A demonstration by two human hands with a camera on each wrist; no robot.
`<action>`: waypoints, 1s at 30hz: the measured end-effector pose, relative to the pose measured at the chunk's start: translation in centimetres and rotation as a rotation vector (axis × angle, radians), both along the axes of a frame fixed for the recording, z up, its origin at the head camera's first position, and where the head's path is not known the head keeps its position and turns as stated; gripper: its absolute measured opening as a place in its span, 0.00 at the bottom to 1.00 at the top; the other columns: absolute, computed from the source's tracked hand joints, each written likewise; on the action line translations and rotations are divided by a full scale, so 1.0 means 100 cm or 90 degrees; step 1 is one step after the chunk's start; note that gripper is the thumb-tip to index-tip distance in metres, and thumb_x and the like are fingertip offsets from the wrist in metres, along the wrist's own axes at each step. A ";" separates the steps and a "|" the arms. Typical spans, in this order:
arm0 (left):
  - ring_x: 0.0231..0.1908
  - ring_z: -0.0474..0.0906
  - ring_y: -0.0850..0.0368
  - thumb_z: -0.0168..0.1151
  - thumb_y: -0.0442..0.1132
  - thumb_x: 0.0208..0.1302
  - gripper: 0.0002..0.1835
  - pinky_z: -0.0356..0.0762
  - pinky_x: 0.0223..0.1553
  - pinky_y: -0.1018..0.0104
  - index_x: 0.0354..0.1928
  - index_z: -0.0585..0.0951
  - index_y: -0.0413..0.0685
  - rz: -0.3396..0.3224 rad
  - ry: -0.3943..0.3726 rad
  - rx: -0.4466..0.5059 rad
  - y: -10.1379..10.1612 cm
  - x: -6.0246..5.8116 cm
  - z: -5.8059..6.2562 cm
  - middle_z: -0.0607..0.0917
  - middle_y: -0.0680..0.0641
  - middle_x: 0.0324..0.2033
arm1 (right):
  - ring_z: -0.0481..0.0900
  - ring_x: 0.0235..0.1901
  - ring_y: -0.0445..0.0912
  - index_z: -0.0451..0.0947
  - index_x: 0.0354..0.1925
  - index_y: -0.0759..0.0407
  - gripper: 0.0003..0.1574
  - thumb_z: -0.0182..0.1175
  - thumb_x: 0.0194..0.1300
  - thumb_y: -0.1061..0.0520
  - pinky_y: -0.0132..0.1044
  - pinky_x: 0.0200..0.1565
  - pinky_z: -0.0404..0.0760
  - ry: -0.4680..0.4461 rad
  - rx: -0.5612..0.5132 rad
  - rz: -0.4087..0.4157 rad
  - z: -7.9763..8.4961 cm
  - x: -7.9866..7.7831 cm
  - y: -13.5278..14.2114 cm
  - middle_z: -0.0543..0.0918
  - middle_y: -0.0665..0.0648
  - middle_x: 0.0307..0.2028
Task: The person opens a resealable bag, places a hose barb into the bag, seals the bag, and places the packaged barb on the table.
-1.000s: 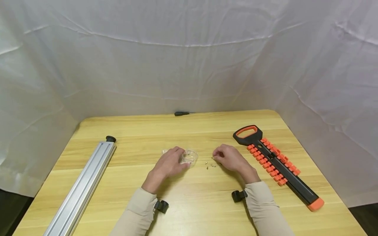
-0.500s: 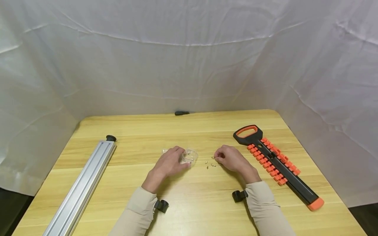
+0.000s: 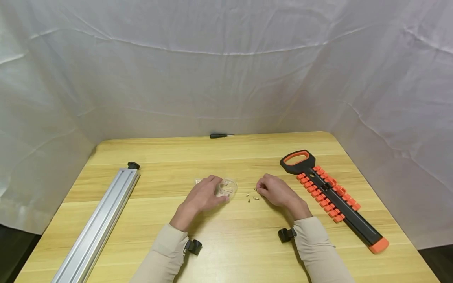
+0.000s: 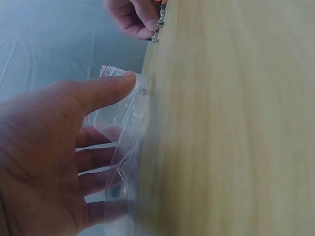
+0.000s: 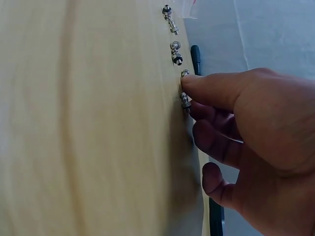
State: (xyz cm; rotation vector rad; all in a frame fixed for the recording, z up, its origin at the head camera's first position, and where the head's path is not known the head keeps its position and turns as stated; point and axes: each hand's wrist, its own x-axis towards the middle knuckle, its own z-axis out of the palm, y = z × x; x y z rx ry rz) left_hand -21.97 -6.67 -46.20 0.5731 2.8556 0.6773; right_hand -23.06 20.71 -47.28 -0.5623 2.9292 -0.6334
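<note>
In the head view my left hand (image 3: 202, 193) is over a clear plastic bag (image 3: 228, 188) on the table. The left wrist view shows the thumb on the bag's near side, by a red-edged zip strip, and the fingers against its other side. A few small pieces seem to lie inside. My right hand (image 3: 277, 190) is low over the table, thumb and forefinger pinching a small metal fitting (image 5: 185, 103), partly hidden by the thumb. Several similar fittings (image 3: 255, 198), with hex collars and some dark rings, lie loose between the hands.
A black screwdriver (image 3: 218, 136) lies at the table's far edge. On the right is a black and orange socket holder (image 3: 339, 198) with a looped handle. A long aluminium profile (image 3: 100, 220) with a black end knob runs along the left. Pale cloth (image 3: 212, 78) walls enclose the table (image 3: 233, 243).
</note>
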 end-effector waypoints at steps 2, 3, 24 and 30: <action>0.59 0.73 0.49 0.66 0.58 0.58 0.36 0.72 0.61 0.53 0.64 0.72 0.48 -0.001 0.000 0.001 0.000 0.000 0.000 0.76 0.47 0.59 | 0.74 0.34 0.41 0.80 0.36 0.50 0.03 0.59 0.68 0.55 0.39 0.41 0.76 -0.007 -0.010 0.001 0.001 0.001 -0.001 0.77 0.48 0.34; 0.59 0.73 0.49 0.66 0.58 0.58 0.36 0.72 0.61 0.53 0.64 0.72 0.48 -0.002 0.001 0.002 0.000 0.000 0.000 0.77 0.47 0.59 | 0.73 0.34 0.41 0.79 0.36 0.50 0.03 0.58 0.68 0.55 0.39 0.41 0.76 -0.008 -0.017 0.001 0.001 0.001 -0.001 0.77 0.48 0.34; 0.57 0.74 0.49 0.64 0.57 0.61 0.34 0.75 0.58 0.54 0.64 0.71 0.46 -0.013 0.022 -0.006 0.002 0.000 0.002 0.76 0.46 0.59 | 0.74 0.35 0.39 0.79 0.40 0.51 0.07 0.55 0.72 0.53 0.34 0.42 0.76 -0.010 -0.110 0.049 0.011 -0.005 -0.052 0.75 0.46 0.36; 0.57 0.74 0.48 0.64 0.57 0.61 0.33 0.75 0.57 0.54 0.63 0.72 0.47 -0.016 0.031 -0.010 0.002 0.000 0.000 0.76 0.45 0.60 | 0.74 0.36 0.38 0.79 0.40 0.51 0.05 0.56 0.71 0.54 0.34 0.42 0.77 -0.004 -0.106 0.074 0.011 -0.005 -0.065 0.76 0.46 0.37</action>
